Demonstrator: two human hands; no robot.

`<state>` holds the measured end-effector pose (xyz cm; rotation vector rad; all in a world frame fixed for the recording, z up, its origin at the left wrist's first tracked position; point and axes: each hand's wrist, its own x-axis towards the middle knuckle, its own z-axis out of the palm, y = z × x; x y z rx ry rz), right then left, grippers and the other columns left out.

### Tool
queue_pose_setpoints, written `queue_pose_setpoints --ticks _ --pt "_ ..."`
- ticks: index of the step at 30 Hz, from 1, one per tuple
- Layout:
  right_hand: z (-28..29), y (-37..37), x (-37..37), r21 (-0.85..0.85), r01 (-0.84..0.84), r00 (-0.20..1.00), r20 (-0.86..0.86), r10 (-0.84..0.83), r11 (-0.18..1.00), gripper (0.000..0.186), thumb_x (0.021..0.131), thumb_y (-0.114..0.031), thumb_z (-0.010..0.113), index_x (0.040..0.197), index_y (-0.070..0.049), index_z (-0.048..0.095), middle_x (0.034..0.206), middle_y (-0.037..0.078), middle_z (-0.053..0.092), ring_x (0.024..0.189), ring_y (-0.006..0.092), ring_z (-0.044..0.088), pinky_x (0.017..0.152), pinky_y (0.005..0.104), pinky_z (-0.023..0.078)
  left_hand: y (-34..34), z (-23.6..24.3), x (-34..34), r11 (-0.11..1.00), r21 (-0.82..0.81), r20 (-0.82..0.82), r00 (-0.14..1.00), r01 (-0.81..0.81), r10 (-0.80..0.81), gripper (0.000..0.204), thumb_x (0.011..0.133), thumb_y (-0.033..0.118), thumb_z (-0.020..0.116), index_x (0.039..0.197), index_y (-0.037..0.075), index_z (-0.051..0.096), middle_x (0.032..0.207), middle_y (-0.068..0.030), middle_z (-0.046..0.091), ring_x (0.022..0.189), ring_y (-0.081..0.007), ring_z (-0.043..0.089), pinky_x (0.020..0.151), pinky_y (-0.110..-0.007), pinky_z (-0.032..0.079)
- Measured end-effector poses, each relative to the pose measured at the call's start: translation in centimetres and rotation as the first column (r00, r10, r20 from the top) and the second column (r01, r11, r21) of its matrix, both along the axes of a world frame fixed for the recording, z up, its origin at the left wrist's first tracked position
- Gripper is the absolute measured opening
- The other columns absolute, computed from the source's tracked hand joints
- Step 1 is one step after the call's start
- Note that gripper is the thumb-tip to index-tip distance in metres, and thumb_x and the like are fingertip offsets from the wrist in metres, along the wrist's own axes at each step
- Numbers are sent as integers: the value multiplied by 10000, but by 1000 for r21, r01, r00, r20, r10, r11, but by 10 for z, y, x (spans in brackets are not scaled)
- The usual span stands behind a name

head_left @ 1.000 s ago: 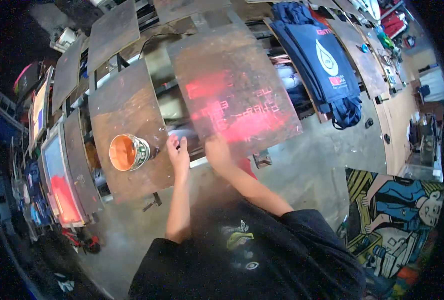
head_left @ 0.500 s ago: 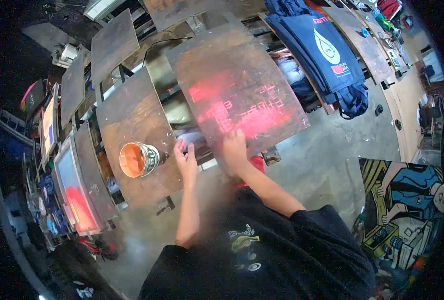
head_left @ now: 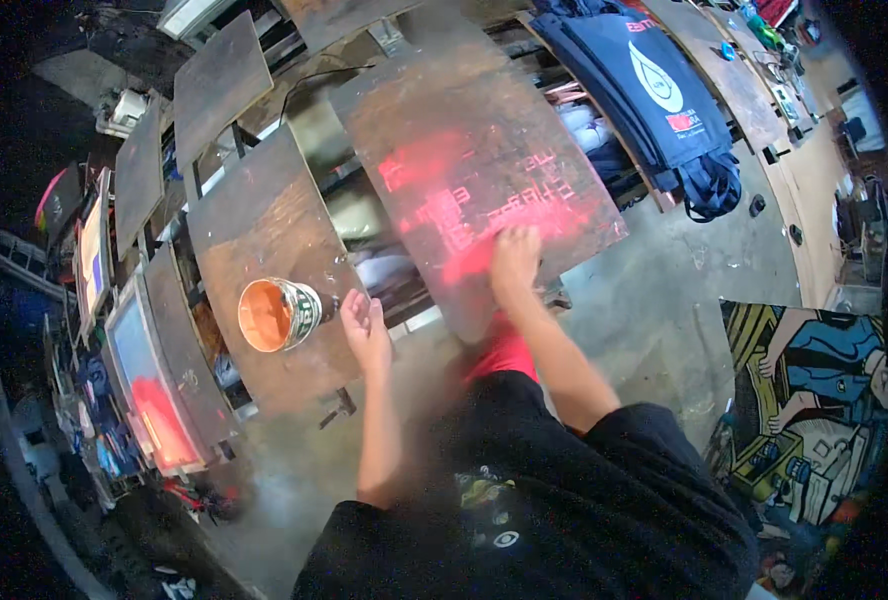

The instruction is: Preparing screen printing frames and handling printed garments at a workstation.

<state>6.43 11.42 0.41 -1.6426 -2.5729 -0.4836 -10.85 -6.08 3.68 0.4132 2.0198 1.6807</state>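
Note:
My right hand (head_left: 517,262) rests on the lower edge of a brown board (head_left: 444,100) with pink paint smears and stray pink lettering. Its fingers are bent and pressed together against the pink area; whatever they may hold is hidden beneath them. My left hand (head_left: 366,335) is raised beside the gap between two boards, palm up, fingers loosely curled and apart, with nothing in it. To its left, a tub (head_left: 269,315) with an orange inside lies tilted or stands on a second brown board (head_left: 264,215).
Dark blue tote bags (head_left: 654,95) with a white drop print lie stacked on a board at the right. A framed screen (head_left: 154,380) with pink paint leans at the left. A painted panel (head_left: 814,410) is at the lower right. More boards (head_left: 222,85) line the rack.
My right hand has slid rightward and slightly up along the pink-smeared board. My left hand has stayed nearly in place, a little lower. The view has shifted slightly.

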Motion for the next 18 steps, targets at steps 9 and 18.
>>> queue_pose_setpoints --ticks 9,18 --pt "35 -48 -47 -559 -431 807 -589 26 708 199 820 -182 572 807 3 644 806 251 627 776 415 603 736 513 479 -1 11 -16 998 16 -48 997 59 -58 462 941 204 605 1337 30 441 1297 -148 515 1203 -226 480 1009 -384 377" --pt "-29 38 40 178 -46 985 174 15 983 254 815 -235 568 933 -22 640 914 132 637 906 289 592 899 452 415 -4 4 7 997 -75 -62 998 27 -32 383 941 98 582 1301 19 478 1234 -111 554 1161 -187 506 1018 -314 379"
